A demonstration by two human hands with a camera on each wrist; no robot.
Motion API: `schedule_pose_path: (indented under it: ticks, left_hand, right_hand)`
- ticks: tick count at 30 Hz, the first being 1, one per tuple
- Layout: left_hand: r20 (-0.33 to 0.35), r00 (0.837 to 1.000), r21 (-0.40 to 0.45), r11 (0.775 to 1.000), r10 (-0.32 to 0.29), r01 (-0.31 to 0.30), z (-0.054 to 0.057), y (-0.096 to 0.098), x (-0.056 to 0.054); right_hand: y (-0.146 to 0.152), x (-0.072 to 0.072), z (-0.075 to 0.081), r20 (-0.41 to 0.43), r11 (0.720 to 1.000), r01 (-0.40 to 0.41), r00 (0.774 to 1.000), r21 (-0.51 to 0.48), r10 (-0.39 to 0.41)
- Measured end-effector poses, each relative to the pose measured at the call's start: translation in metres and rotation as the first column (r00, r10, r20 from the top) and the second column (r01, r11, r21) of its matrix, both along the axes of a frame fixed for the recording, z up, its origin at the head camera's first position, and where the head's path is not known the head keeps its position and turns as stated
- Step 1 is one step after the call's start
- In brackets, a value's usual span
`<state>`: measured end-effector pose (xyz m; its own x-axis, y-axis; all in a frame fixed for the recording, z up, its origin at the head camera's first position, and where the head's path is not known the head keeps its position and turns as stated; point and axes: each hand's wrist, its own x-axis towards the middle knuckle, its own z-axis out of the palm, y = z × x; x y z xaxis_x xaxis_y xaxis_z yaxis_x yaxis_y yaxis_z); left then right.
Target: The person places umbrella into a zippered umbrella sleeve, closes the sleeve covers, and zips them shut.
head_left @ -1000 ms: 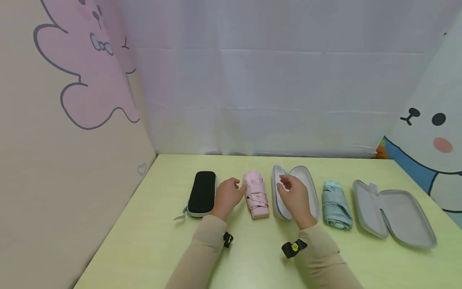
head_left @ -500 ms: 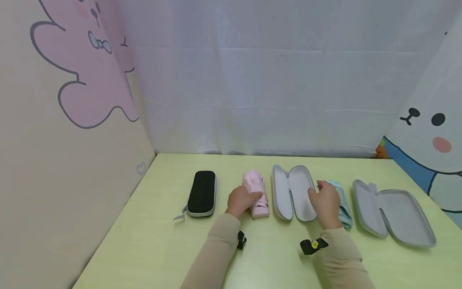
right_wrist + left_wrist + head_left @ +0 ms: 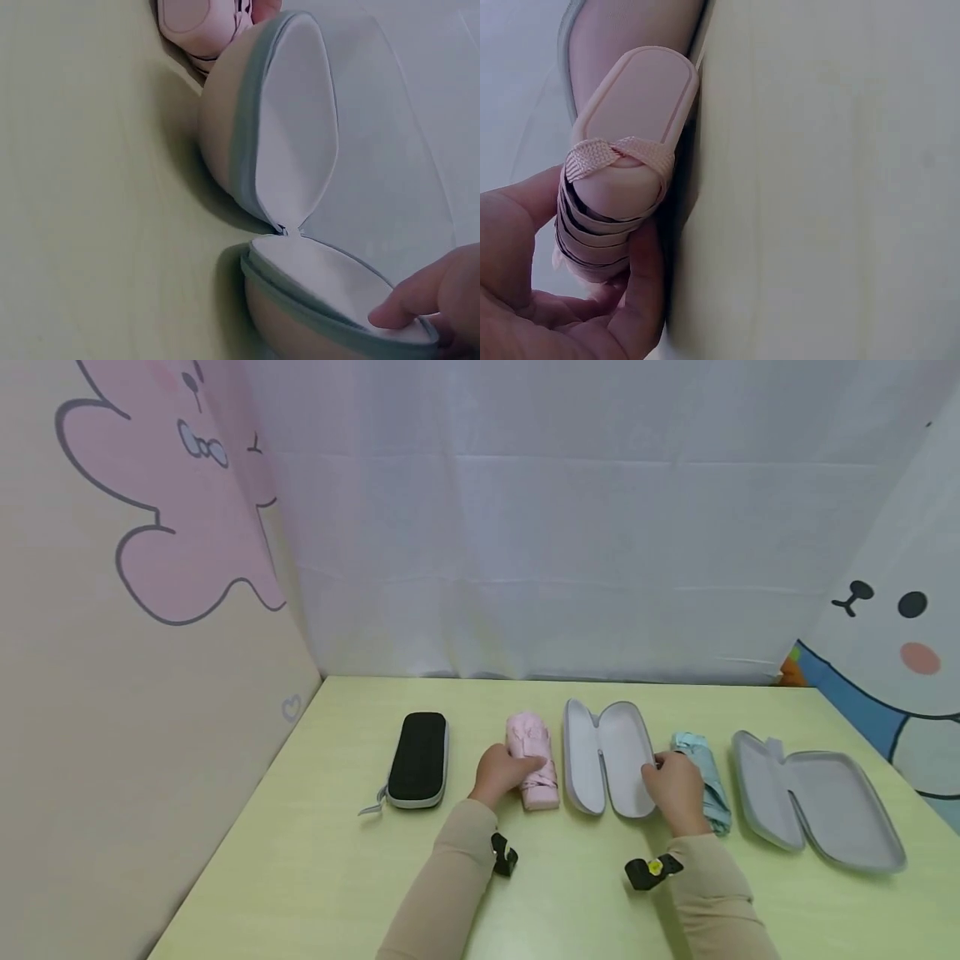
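Note:
A folded pink compact umbrella (image 3: 529, 739), wrapped with its strap, lies on the table, and my left hand (image 3: 504, 777) grips it from the left. The left wrist view shows its flat handle end (image 3: 641, 94) toward the camera, with fingers and thumb round the wrapped body. To its right a small light-grey zip case (image 3: 587, 764) lies unfolded, both halves up. My right hand (image 3: 677, 792) pinches the outer rim of its right half. In the right wrist view the thumb (image 3: 405, 304) lies inside the white lining (image 3: 330, 270), the other fingers mostly hidden outside.
A closed black case (image 3: 418, 756) with a wrist loop lies at the left. Partly behind my right hand is a folded teal umbrella (image 3: 712, 777). A larger grey case (image 3: 843, 810) lies open at the right. A white curtain (image 3: 562, 568) hangs behind the table.
My left hand has moved right from beside the black case and taken hold of the pink umbrella. My right hand has moved right from over the small case to its right rim and pinched it.

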<state>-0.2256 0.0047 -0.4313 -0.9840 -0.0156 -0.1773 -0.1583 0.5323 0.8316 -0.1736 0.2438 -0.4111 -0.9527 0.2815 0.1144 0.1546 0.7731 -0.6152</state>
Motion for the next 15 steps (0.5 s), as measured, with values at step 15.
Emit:
schedule_pose_path:
  ticks: [15]
  left_hand:
    - [0.065,0.996,0.338,0.938,0.063,-0.082,0.019,0.005,-0.003]
  right_hand:
    - [-0.003,0.000,0.000,0.005,0.999,0.015,1.000,-0.035,-0.015]
